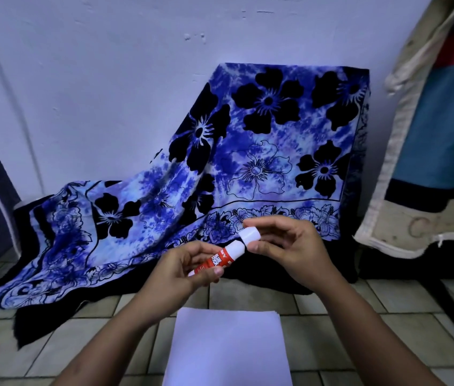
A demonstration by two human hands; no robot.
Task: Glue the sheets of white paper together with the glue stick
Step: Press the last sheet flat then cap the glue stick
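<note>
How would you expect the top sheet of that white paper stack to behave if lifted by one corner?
Probably floppy, as the white paper looks thin. Likely light and apt to slide: its sheets lie loose, edges fanned, on the smooth tiled floor.

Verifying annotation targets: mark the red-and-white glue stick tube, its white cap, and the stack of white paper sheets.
Red-and-white plastic glue stick tube (212,260): head view, on its red label.
White plastic cap (250,235): head view, middle of its side.
Stack of white paper sheets (227,346): head view, centre of the top sheet.
</note>
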